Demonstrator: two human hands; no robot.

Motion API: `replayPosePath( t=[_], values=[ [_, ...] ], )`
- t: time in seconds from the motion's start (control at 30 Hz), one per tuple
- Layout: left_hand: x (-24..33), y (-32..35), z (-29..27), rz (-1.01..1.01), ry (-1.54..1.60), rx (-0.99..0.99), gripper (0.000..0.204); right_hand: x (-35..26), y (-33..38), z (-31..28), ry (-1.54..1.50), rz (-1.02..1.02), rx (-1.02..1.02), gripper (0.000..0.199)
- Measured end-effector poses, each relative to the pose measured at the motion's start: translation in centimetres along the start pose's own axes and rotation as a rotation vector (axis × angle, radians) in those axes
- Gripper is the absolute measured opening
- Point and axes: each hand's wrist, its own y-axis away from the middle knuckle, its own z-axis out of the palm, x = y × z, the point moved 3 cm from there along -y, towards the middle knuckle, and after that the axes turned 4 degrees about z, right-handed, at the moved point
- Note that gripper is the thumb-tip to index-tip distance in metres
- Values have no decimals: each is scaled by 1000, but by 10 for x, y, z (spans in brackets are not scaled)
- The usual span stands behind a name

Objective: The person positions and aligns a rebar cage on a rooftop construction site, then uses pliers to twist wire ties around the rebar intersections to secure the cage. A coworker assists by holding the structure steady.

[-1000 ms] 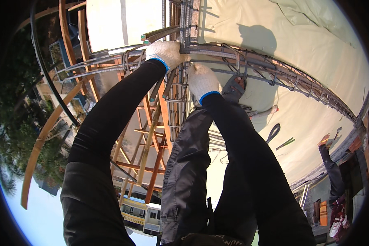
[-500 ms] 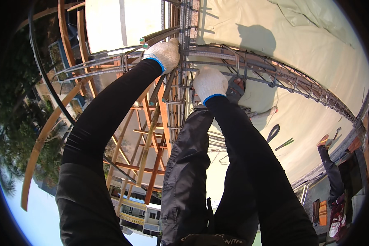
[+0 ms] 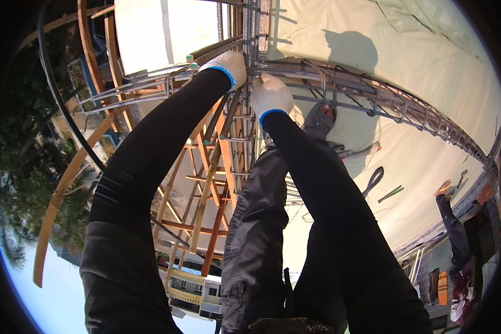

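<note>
The steel bar cage [image 3: 250, 72] is right in front of me, where a tall post of bars meets a long beam of bars [image 3: 384, 103] that runs off to my right along the edge of the pale floor [image 3: 428, 50]. Both my hands are at that corner.

My left hand [image 3: 227, 64] wears a white glove with a blue cuff. It rests on the bars at the left side of the post, next to some grey rods with green tips [image 3: 206, 54]. My fingers are curled in toward the bars, but I cannot tell if they grip one.

My right hand [image 3: 270, 94] has the same kind of glove. It sits just below and to the right of the left hand, close to it. It is bunched like a fist against the post. I cannot tell what is inside it.

My sleeves are black. My dark trouser leg [image 3: 256, 234] and my shoe [image 3: 317, 119] are below my hands, and the shoe is just beside the beam.

Orange wooden frames [image 3: 206, 183] go down under the cage. Far below them is a yellow and white building [image 3: 189, 286]. On the pale floor lie a black looped tool [image 3: 374, 179] and a small green stick [image 3: 391, 193], well apart from my hands. Another person's leg [image 3: 450, 214] is at the far right.
</note>
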Motion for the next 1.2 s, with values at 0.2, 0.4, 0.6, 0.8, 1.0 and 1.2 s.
replayPosePath(
  t=[0.2, 0.4, 0.6, 0.8, 1.0, 1.2],
  values=[
    [3, 15, -4, -271, 210, 258, 30, -3, -3, -5, -54, 34, -100, 42],
    [-2, 40, -3, -283, 394, 411, 36, -3, 20, -17, -188, 6, 27, 31],
    [-9, 58, 11, -312, 613, 280, 50, -2, 37, -19, -325, -79, -53, 27],
    [-20, 38, 45, -102, 636, 288, 38, -29, 64, -25, -371, -422, -55, 26],
    [-56, 25, 81, 211, 762, 83, 22, -15, 96, -45, -656, -208, -195, 30],
    [-44, -7, 32, 389, 247, 55, 23, -37, 78, -63, -425, -422, -68, 36]
  ],
)
